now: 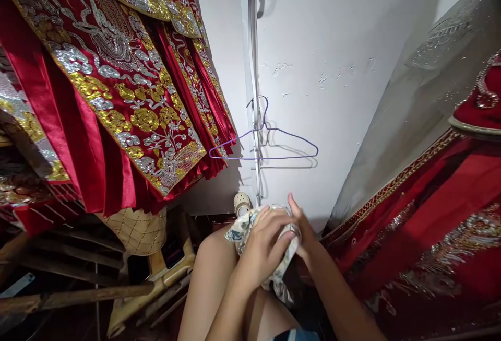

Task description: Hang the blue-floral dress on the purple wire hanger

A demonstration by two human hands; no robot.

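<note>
A light patterned cloth [282,273] is bunched between my two hands, above my lap. My left hand [268,244] lies over the top of the bundle, its fingers bent round it. On the bundle's right side is my right hand [303,226], with its thumb pointing up and its other fingers mostly hidden behind the cloth. One end of the cloth sticks out to the left and another hangs down below my hands. A purple wire hanger [289,157] hangs on the white wall beyond them, touching neither hand.
Red garments with gold and silver embroidery [144,116] hang at the left, above bamboo furniture [168,278] and a quilted tan bag [139,228]. More red garments [422,221] and a sheer cover [395,116] are at the right. A clog [241,202] shows near the wall.
</note>
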